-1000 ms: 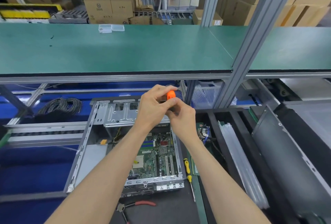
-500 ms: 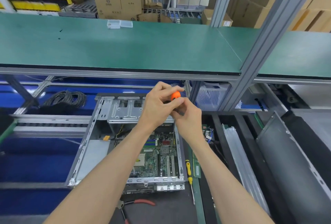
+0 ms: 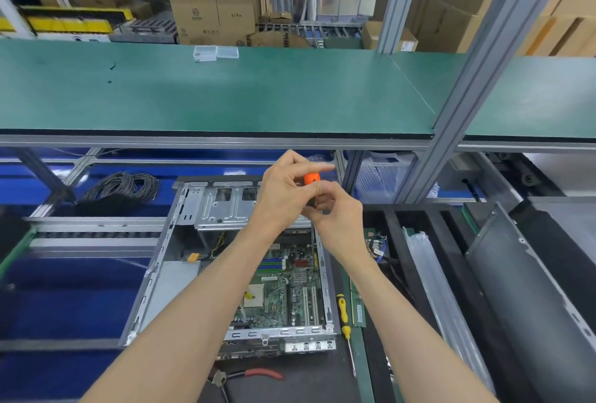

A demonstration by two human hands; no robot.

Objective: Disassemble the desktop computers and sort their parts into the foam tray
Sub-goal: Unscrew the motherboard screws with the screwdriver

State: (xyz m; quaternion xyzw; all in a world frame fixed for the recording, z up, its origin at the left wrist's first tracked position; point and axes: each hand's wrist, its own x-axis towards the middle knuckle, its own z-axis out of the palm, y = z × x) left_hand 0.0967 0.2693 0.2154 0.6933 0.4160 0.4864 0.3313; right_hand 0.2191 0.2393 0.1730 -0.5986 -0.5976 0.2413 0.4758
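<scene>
Head view: both hands meet over the far right corner of the open case (image 3: 225, 260), above its drive cage (image 3: 232, 209). The left hand (image 3: 283, 189) curls its fingers round an orange handle (image 3: 311, 177); the right hand (image 3: 338, 215) pinches the dark shaft just below it. What the tip bears on is hidden behind the hands.

The case lies flat, lid off, with the motherboard (image 3: 290, 286) bare in its right half and a grey panel in its left. Its right edge runs close along the foam tray (image 3: 419, 241), whose black dividers run away from the viewer. A yellow screwdriver (image 3: 343, 315) lies in the narrow strip between case and tray. Red pliers (image 3: 254, 373) lie just in front of the case's near edge.

A green shelf (image 3: 225, 96) overhangs the bench, its front lip just above the hands. A cable coil (image 3: 125, 186) lies at the far left, well apart from the case, with open blue mat between.
</scene>
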